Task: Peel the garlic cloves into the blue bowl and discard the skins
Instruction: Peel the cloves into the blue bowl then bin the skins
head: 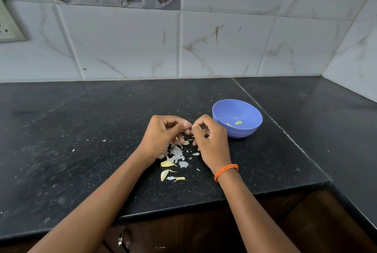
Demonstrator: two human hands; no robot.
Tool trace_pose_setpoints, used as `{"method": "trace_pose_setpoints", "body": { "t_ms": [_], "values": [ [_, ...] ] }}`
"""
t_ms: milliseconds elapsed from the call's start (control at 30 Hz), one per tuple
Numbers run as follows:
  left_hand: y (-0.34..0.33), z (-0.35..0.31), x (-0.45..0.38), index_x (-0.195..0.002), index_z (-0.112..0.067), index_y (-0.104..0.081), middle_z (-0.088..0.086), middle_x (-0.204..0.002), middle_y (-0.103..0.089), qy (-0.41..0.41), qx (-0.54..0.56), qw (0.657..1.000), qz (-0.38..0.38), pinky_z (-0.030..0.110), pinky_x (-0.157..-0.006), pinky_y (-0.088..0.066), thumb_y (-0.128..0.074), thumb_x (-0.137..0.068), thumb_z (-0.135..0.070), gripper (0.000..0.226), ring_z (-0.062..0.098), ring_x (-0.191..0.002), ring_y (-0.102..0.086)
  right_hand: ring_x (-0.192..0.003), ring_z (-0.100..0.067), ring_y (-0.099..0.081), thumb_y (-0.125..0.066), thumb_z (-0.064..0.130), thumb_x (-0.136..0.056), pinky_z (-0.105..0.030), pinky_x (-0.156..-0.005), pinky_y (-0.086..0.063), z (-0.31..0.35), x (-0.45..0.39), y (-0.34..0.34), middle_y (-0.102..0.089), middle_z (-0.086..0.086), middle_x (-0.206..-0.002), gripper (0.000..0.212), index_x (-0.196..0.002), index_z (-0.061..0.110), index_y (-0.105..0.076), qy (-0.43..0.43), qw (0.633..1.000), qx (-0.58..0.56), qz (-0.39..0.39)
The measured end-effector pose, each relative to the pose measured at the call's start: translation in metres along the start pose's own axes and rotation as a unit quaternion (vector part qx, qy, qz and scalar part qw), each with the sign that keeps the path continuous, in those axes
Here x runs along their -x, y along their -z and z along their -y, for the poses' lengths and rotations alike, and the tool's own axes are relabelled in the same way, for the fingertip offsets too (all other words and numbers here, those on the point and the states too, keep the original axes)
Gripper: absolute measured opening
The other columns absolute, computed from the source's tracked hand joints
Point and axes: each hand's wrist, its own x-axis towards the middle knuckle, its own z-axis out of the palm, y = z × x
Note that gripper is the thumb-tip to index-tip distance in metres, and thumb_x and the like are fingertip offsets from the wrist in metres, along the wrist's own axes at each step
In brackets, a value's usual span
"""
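My left hand (163, 134) and my right hand (210, 140) meet fingertip to fingertip above the black counter, both pinching a small garlic clove (191, 126) that is mostly hidden between the thumbs. Just right of my right hand stands the blue bowl (220, 110), with two peeled cloves (238, 123) lying inside it. Under and in front of my hands lies a heap of white garlic skins (177, 153). Two yellowish cloves (166, 163) rest at the near side of that heap.
The black stone counter (81, 130) ends at a front edge close to my forearms, with dark wooden cabinet doors below. A tiled wall rises behind, and a side wall closes the right corner. A wall socket (8, 28) sits at the far left. Tiny skin flakes dot the counter.
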Motion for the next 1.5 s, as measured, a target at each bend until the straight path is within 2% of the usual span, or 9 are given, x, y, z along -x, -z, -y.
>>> {"method": "trace_pose_setpoints", "body": {
  "t_ms": [100,233,333,400,567,700,1067,1300,1500],
  "values": [
    [0.001,0.002,-0.002,-0.098,-0.005,-0.083,0.013,-0.088,-0.080,0.004,0.004,1.000,-0.024,0.030,-0.054,-0.054,-0.072,-0.104,-0.019,0.019,0.026,-0.064,-0.069,-0.055,-0.018,-0.064,-0.052,0.033,-0.111,-0.043,-0.057,-0.055,0.005,0.002,0.002,-0.071,0.002,-0.071,0.025,-0.089,0.022,-0.056,-0.007,1.000,-0.023,-0.004],
    [0.002,0.004,-0.003,-0.101,-0.007,-0.084,0.015,-0.089,-0.079,0.004,0.012,0.999,-0.034,0.030,-0.054,-0.056,-0.073,-0.103,-0.019,0.017,0.024,-0.067,-0.070,-0.056,-0.015,-0.057,-0.057,0.021,-0.108,-0.045,-0.063,-0.053,0.004,0.001,0.002,-0.061,0.000,-0.061,0.008,-0.110,0.026,-0.052,0.012,1.000,-0.016,0.004],
    [0.002,0.005,-0.003,-0.103,-0.005,-0.084,0.018,-0.089,-0.079,0.010,0.028,0.999,-0.026,0.030,-0.056,-0.058,-0.074,-0.101,-0.013,0.013,0.022,-0.066,-0.069,-0.069,-0.018,-0.057,-0.070,0.000,-0.093,-0.033,-0.066,-0.051,0.001,-0.001,0.003,-0.060,0.004,-0.079,0.041,-0.121,0.025,-0.053,0.025,0.999,-0.023,0.008],
    [0.002,0.006,-0.003,-0.107,-0.005,-0.083,0.018,-0.089,-0.079,0.015,0.035,0.999,-0.018,0.031,-0.059,-0.060,-0.076,-0.099,-0.010,0.012,0.022,-0.067,-0.069,-0.082,-0.019,-0.061,-0.069,-0.005,-0.089,-0.032,-0.068,-0.054,0.001,-0.001,0.003,-0.063,0.004,-0.098,0.048,-0.124,0.025,-0.058,0.030,0.999,-0.033,0.018],
    [0.003,0.006,-0.004,-0.115,-0.001,-0.080,0.021,-0.091,-0.080,0.013,0.057,0.998,-0.004,0.030,-0.066,-0.063,-0.075,-0.098,-0.004,0.017,0.026,-0.071,-0.073,-0.086,-0.016,-0.065,-0.070,0.007,-0.095,-0.019,-0.067,-0.048,0.001,-0.001,0.002,-0.066,0.005,-0.103,0.016,-0.102,0.021,-0.073,0.041,0.999,-0.017,0.000],
    [0.002,0.005,-0.003,-0.116,0.002,-0.078,0.021,-0.090,-0.080,0.016,0.071,0.997,-0.004,0.029,-0.071,-0.065,-0.073,-0.098,0.000,0.019,0.025,-0.075,-0.077,-0.085,-0.017,-0.066,-0.077,0.020,-0.095,-0.016,-0.069,-0.046,0.001,-0.002,0.002,-0.065,0.005,-0.104,0.004,-0.092,0.022,-0.075,0.029,0.999,-0.014,-0.002],
    [0.000,0.000,0.000,-0.111,0.001,-0.076,0.022,-0.096,-0.081,0.009,0.081,0.997,0.013,0.031,-0.076,-0.067,-0.075,-0.097,-0.002,0.014,0.037,-0.089,-0.081,-0.083,-0.009,-0.065,-0.083,0.018,-0.093,-0.015,-0.068,-0.048,-0.002,-0.002,0.002,-0.061,0.011,-0.099,0.007,-0.090,0.018,-0.076,0.065,0.995,0.056,-0.052],
    [-0.001,-0.002,0.002,-0.108,0.004,-0.074,0.025,-0.094,-0.080,0.021,0.094,0.995,0.010,0.031,-0.075,-0.067,-0.075,-0.097,-0.002,0.012,0.036,-0.090,-0.081,-0.085,-0.011,-0.064,-0.076,0.018,-0.098,-0.034,-0.068,-0.057,-0.004,-0.002,0.000,-0.057,0.012,-0.104,0.008,-0.091,0.018,-0.071,0.101,0.990,0.082,-0.051],
    [-0.001,-0.005,0.004,-0.108,0.006,-0.074,0.025,-0.096,-0.080,0.037,0.111,0.993,0.005,0.036,-0.080,-0.068,-0.075,-0.098,-0.003,0.014,0.032,-0.087,-0.081,-0.086,-0.011,-0.062,-0.068,0.017,-0.100,-0.036,-0.069,-0.057,0.001,0.001,-0.001,-0.053,0.012,-0.108,0.008,-0.093,0.018,-0.066,0.120,0.987,0.099,-0.047]
  ]
}}
